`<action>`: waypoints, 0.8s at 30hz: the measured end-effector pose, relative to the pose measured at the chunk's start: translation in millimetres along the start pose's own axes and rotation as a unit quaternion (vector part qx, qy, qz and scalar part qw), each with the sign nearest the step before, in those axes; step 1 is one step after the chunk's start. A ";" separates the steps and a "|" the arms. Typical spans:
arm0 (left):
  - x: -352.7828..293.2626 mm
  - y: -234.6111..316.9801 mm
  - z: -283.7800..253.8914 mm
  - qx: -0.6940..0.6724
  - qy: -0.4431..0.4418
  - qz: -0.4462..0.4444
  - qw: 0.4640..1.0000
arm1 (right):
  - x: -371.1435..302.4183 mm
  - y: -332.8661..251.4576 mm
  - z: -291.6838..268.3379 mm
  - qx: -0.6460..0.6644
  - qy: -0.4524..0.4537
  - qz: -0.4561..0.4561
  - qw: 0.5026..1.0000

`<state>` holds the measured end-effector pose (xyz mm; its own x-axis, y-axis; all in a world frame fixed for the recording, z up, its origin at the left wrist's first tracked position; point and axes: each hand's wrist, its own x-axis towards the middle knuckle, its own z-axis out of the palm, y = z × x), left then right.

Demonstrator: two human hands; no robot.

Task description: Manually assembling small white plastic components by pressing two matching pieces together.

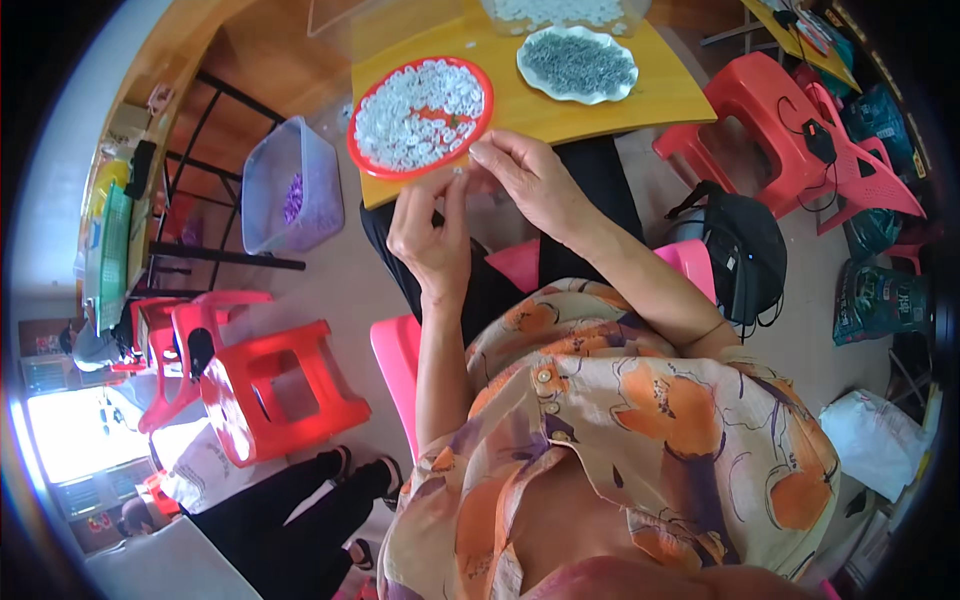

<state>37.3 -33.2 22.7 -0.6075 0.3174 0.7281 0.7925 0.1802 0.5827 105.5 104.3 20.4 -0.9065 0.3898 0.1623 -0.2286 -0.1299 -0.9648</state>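
Observation:
Just off the near edge of a red round plate, my left hand pinches a small pale piece between thumb and finger. To the right, close beside it, my right hand has its thumb and fingertips pressed together near the plate's rim. What those fingertips hold, if anything, is too small to make out. Many small white ring-like pieces fill the plate, with a bare red patch toward its right. A white scalloped dish of small grey pieces sits farther right.
Both containers rest on a yellow tabletop; a clear box of white pieces stands at its far edge. On the floor left is a clear bin with purple bits. Red stools and a black backpack flank me.

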 end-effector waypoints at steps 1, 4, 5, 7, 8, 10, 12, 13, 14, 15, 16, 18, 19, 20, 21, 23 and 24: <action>1.3 0.9 0.1 -0.026 -0.009 -0.059 0.998 | 0.9 -5.4 1.2 -0.076 0.003 -0.044 0.996; 2.5 -12.1 3.4 -0.101 -0.025 -0.112 0.988 | -3.4 -20.1 3.0 -0.189 0.003 -0.068 0.980; 2.3 -10.8 3.6 -0.158 -0.031 -0.168 0.973 | -4.9 -23.4 3.9 -0.219 0.010 -0.088 0.972; -1.7 -7.3 3.8 -0.198 -0.030 -0.237 0.951 | -5.7 -23.1 2.9 -0.220 0.010 -0.081 0.972; -2.5 -8.8 5.7 -0.222 -0.023 -0.252 0.942 | -5.6 -22.1 2.4 -0.221 0.012 -0.079 0.972; -4.8 -10.0 6.6 -0.246 -0.017 -0.268 0.931 | -3.4 -14.9 0.2 -0.208 0.008 -0.081 0.975; -6.6 -10.6 6.6 -0.271 0.001 -0.247 0.930 | -3.0 -12.0 1.0 -0.194 0.004 -0.085 0.977; -9.1 -13.0 7.5 -0.272 0.000 -0.247 0.930 | -3.5 -11.3 3.2 -0.130 -0.010 -0.067 0.989; -11.4 -16.1 8.2 -0.270 0.034 -0.231 0.934 | -4.5 -11.1 4.4 -0.065 -0.024 -0.050 0.996; -13.0 -18.9 8.4 -0.269 0.068 -0.214 0.937 | -5.8 -12.7 4.1 -0.065 -0.022 -0.049 0.996; -12.4 -19.3 6.0 -0.269 0.067 -0.214 0.937 | -6.7 -16.0 3.9 -0.045 -0.027 -0.031 0.998; -12.2 -18.4 -0.2 -0.355 0.045 -0.296 0.886 | -7.5 -17.4 4.3 -0.025 -0.029 -0.012 0.999; -11.6 -16.3 -1.1 -0.355 0.045 -0.296 0.886 | -7.3 -16.7 5.4 -0.009 -0.028 -0.023 0.999; -10.3 -13.4 -1.8 -0.369 0.044 -0.308 0.876 | -7.3 -16.3 5.8 0.007 -0.026 -0.034 0.999; -9.0 -10.5 -2.3 -0.383 0.043 -0.320 0.865 | -6.9 -16.1 4.6 0.007 -0.025 -0.034 0.999; -7.4 -3.9 -1.7 -0.382 0.043 -0.330 0.862 | -5.5 -16.6 2.1 -0.121 -0.008 -0.099 0.988; -6.9 -1.4 -1.7 -0.381 0.045 -0.339 0.859 | -7.5 -19.1 3.1 -0.121 -0.007 -0.098 0.988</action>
<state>40.2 -37.3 17.5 -0.9442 0.3014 0.1327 0.0095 -0.3778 0.9259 115.5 101.0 38.3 -0.8586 0.3723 0.3525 -0.3108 0.1689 -0.9354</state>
